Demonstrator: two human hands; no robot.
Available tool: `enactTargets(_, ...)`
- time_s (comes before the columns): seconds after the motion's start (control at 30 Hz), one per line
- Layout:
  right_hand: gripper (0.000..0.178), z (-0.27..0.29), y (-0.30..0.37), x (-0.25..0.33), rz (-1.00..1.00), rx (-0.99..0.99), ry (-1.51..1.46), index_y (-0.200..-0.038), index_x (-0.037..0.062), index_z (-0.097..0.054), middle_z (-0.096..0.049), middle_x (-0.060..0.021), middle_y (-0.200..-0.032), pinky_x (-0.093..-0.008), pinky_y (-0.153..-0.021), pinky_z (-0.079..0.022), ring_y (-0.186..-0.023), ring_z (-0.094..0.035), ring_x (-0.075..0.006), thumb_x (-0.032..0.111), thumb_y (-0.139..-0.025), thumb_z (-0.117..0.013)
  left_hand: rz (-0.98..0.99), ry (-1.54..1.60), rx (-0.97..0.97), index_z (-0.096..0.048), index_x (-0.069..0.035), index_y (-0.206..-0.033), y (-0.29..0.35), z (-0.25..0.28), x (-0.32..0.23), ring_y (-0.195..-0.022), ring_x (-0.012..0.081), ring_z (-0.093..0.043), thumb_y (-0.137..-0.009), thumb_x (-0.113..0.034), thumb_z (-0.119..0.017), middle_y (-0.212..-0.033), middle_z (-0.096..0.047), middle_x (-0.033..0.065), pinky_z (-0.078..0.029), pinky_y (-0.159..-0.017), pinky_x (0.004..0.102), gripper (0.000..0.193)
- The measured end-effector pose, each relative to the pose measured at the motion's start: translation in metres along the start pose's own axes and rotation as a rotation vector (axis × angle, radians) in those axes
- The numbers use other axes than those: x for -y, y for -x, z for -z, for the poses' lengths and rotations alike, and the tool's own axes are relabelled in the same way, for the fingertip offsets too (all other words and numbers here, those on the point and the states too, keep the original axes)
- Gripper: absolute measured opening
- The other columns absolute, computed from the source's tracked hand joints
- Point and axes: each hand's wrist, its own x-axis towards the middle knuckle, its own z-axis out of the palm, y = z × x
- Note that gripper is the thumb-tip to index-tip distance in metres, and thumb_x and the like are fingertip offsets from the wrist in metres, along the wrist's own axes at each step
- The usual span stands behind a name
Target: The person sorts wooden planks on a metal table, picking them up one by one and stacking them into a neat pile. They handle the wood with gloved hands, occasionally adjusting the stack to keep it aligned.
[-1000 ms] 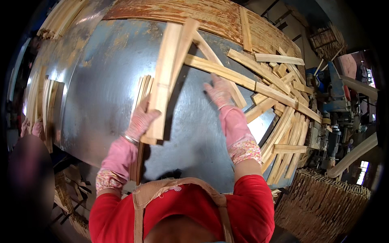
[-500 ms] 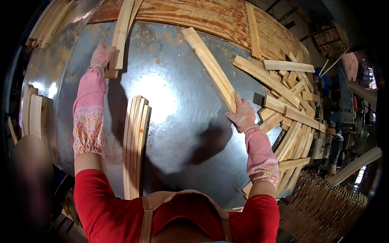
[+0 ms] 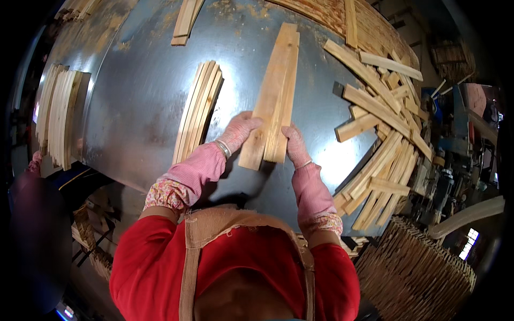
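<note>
Both hands wear pink knit gloves over a shiny metal tabletop [image 3: 139,107]. My left hand [image 3: 238,131] grips the near left edge of a pair of long pale wooden slats [image 3: 276,91] lying side by side, pointing away from me. My right hand [image 3: 294,144] holds the near right edge of the same slats. A neat stack of thin slats [image 3: 199,109] lies just left of my left hand.
A loose heap of wooden slats [image 3: 383,117] covers the table's right side. Another stack of slats [image 3: 59,120] stands at the far left edge, and a few slats [image 3: 184,21] lie at the top. A woven basket [image 3: 417,267] sits at lower right, with machinery [image 3: 455,134] beyond.
My left hand came back from the far left of the table and my right hand from the heap. Both now hold a pair of slats in the table's middle.
</note>
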Motion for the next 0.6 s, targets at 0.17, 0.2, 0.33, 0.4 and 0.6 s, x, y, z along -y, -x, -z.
enactTargets(0.17, 0.060, -0.028, 0.043, -0.045, 0.144, -0.021, 0.317, -0.150, -0.0027, -0.054, -0.072, -0.0119, -0.129, -0.0351, -0.104, -0.053, -0.119, -0.068, -0.0227, 0.035, -0.103, -0.065, -0.243, -0.690, -0.379, -0.069, 0.002, -0.128, 0.120, 0.040, 0.015, -0.111, 0.0373, -0.070, -0.092, -0.029, -0.077, -0.120, -0.073, 0.0236, -0.054, -0.101, 0.0437, 0.048)
enactTargets(0.2, 0.061, -0.038, 0.045, -0.060, 0.191, -0.020, 0.434, -0.150, -0.0021, -0.054, -0.072, -0.0131, -0.127, -0.0358, -0.103, -0.054, -0.117, -0.069, -0.0230, 0.036, -0.104, -0.065, -0.297, -0.785, -0.439, -0.070, 0.001, -0.126, 0.138, 0.051, 0.031, -0.111, 0.0407, -0.068, -0.091, -0.029, -0.077, -0.116, -0.073, 0.0241, -0.054, -0.101, 0.0466, 0.047)
enactTargets(0.33, 0.051, -0.130, 0.092, -0.072, -0.085, 0.076, 0.895, -0.135, 0.0012, -0.060, -0.076, -0.0228, -0.115, -0.0475, -0.093, -0.060, -0.106, -0.075, -0.0358, 0.044, -0.108, -0.061, -0.864, -1.305, -0.699, -0.069, -0.002, -0.117, 0.202, 0.089, 0.055, -0.107, 0.0457, -0.059, -0.078, -0.031, -0.085, -0.119, -0.061, 0.0247, -0.050, -0.091, 0.0565, 0.051)
enactTargets(0.4, 0.069, -0.183, 0.101, -0.076, -0.238, 0.323, 1.044, -0.142, -0.0021, -0.054, -0.075, -0.0295, -0.108, -0.0520, -0.090, -0.060, -0.102, -0.075, -0.0437, 0.051, -0.100, -0.064, -0.511, -1.029, -0.584, -0.065, -0.002, -0.122, 0.213, 0.103, 0.060, -0.106, 0.0482, -0.058, -0.077, -0.035, -0.089, -0.126, -0.056, 0.0262, -0.049, -0.092, 0.0571, 0.060)
enactTargets(0.6, 0.082, -0.142, 0.072, -0.102, 0.162, 0.500, 1.168, -0.165, -0.0048, -0.034, -0.059, -0.0296, -0.152, -0.0409, -0.119, -0.047, -0.142, -0.058, -0.0393, 0.045, -0.105, -0.059, -0.454, -1.376, -0.671, -0.052, -0.002, -0.148, 0.196, 0.122, 0.103, -0.133, 0.0533, -0.053, -0.073, -0.036, -0.093, -0.153, -0.046, 0.0325, -0.048, -0.111, 0.0529, 0.092)
